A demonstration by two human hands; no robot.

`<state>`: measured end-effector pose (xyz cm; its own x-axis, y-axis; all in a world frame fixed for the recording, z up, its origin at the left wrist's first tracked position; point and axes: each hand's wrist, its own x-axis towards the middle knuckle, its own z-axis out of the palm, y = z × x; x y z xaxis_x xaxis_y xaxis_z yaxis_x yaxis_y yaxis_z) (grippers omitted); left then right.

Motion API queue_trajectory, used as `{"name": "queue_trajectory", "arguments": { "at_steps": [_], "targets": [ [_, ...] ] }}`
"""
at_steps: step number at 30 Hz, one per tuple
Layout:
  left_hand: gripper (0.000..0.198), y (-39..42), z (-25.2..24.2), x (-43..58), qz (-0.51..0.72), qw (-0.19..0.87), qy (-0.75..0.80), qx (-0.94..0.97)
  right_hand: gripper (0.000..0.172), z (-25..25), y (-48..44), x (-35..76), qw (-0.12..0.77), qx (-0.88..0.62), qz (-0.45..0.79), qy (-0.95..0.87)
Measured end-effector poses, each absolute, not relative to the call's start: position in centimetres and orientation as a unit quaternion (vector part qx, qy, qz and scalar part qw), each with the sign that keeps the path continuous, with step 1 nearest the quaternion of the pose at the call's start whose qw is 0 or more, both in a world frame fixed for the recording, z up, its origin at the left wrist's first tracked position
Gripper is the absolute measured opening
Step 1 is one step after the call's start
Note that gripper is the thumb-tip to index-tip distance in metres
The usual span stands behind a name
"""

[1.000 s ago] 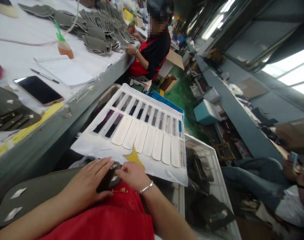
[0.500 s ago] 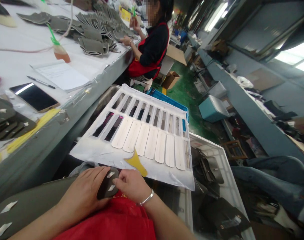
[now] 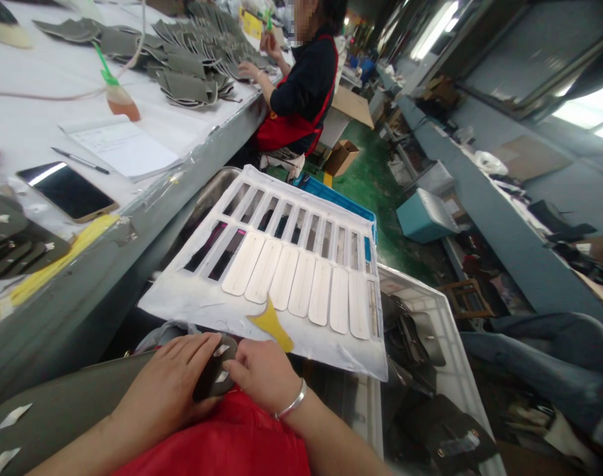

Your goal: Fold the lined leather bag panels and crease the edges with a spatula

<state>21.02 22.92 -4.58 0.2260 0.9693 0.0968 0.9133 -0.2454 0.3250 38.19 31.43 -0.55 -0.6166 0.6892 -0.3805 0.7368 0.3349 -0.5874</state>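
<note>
A long, dark grey-green leather-like panel point(image 3: 78, 396) with a rounded end lies across my lap, with small white tabs near both ends. My left hand point(image 3: 175, 377) is wrapped over the panel near its far end, fingers close together and thumb below. Against that same end, beside two white tabs point(image 3: 221, 350), my right hand point(image 3: 266, 377) is closed, thumb and curled fingers at the panel's edge. What lies inside its fingers is hidden. Just beyond the hands, a yellow pointed scrap point(image 3: 272, 324) sits on the white slotted board point(image 3: 331, 350).
Several pale rounded strips point(image 3: 289, 277) lie on the board. To the right stands a white crate point(image 3: 445, 311) with dark leather pieces. The left table point(image 3: 192, 135) holds a phone point(image 3: 66, 188), notepad point(image 3: 123, 149), glue bottle point(image 3: 120, 99) and stacked panels. A co-worker point(image 3: 304, 86) sits beyond.
Both hands stay at the panel's end with almost the same grip. The panel's end tilts slightly, and the whole view shifts a little.
</note>
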Motion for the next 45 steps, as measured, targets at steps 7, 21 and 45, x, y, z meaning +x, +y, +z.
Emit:
{"name": "queue_trajectory", "arguments": {
  "at_steps": [7, 21, 45],
  "targets": [
    [0.07, 22.6, -4.3, 21.0, 0.135, 0.113, 0.615, 0.769, 0.029, -0.8, 31.4, 38.2, 0.043, 0.424, -0.348, 0.835],
    [0.069, 21.8, -4.0, 20.9, 0.185, 0.118, 0.588, 0.779, 0.026, -1.2, 31.0, 38.5, 0.026, 0.432, -0.406, 0.805],
    [0.043, 22.3, -5.5, 20.1, 0.187, 0.023, 0.53, 0.827, 0.02, -0.7, 31.2, 38.3, 0.043, 0.441, -0.437, 0.783]
  ]
}}
